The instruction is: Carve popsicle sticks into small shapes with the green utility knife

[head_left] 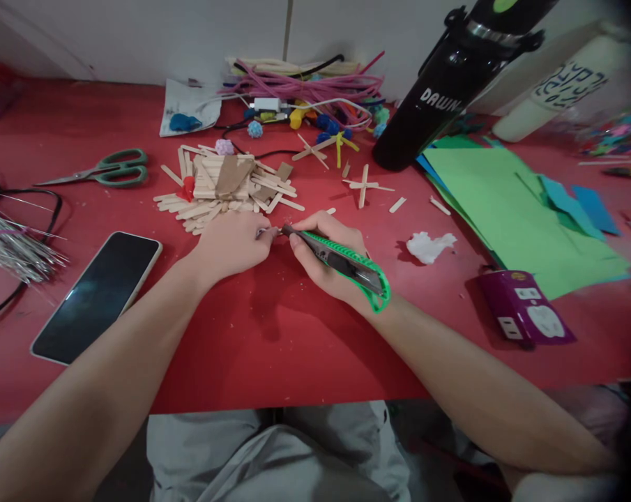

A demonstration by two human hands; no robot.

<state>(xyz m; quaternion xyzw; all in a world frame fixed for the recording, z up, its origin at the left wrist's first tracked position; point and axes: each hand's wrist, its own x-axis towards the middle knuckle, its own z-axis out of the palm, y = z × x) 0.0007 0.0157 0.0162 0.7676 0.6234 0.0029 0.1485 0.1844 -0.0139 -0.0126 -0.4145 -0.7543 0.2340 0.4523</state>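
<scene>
My right hand (328, 254) is closed round a green and grey box cutter (346, 263), its front end pointing left toward my other hand. Close by, my left hand (236, 244) has its fingers pinched together at the cutter's tip; what they hold is too small and hidden to make out. Just behind the left hand lies a pile of wooden craft sticks (224, 181) with brown cardboard pieces on it. Crossed sticks (365, 185) and short stick pieces (397, 205) rest to the right of the pile.
Scissors (119, 169), a phone (100, 296) and a bundle of thin wires (17, 240) lie left. On the right are a black bottle (435, 90), green paper sheets (524, 216), crumpled tissue (430, 247) and a purple box (524, 307). Pink cords (315, 84) line the back of the red table (215, 362).
</scene>
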